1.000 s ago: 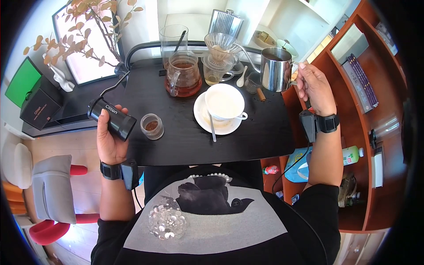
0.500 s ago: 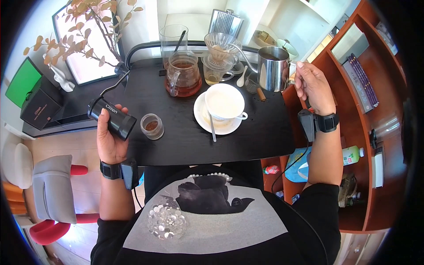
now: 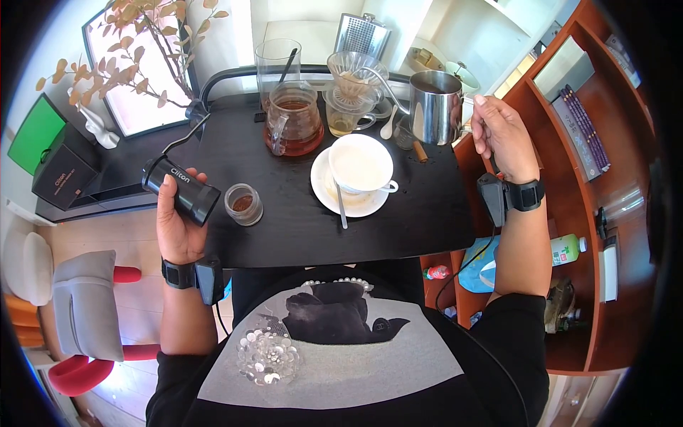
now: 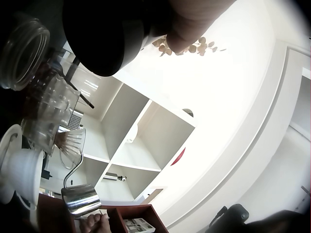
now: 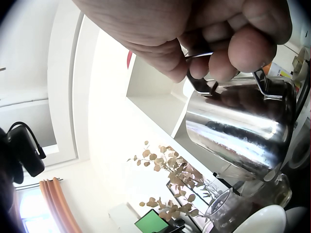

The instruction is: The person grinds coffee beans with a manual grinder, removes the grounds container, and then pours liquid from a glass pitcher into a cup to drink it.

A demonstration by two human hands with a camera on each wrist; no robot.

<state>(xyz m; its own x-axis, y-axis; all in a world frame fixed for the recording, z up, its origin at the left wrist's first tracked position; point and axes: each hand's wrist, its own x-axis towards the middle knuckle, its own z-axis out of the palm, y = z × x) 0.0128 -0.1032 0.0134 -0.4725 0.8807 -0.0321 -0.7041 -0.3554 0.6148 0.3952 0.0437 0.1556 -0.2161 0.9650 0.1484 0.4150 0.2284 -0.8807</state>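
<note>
My left hand (image 3: 178,228) holds a black hand coffee grinder (image 3: 186,197) tilted at the table's left edge, its crank (image 3: 186,135) pointing up. Beside it stands a small glass jar (image 3: 243,204) with brown grounds inside. On the right, my right hand (image 3: 506,135) grips the handle of a steel gooseneck kettle (image 3: 435,117), fingers curled through the handle in the right wrist view. Its thin spout (image 3: 388,89) reaches left to the clear ribbed dripper (image 3: 358,67), which holds a brownish filter and sits above a glass server (image 3: 341,124) with a little pale liquid.
A white cup (image 3: 361,160) on a saucer (image 3: 324,196) with a spoon (image 3: 342,211) stands mid-table (image 3: 299,245). Behind are a glass pot (image 3: 293,135) of reddish-brown liquid and a tall glass (image 3: 269,60). A small white spoon (image 3: 388,124) lies near the kettle. Brown shelving (image 3: 562,185) borders the right.
My right hand has shifted the kettle slightly left, bringing its spout further over the dripper. The left hand and grinder stay put.
</note>
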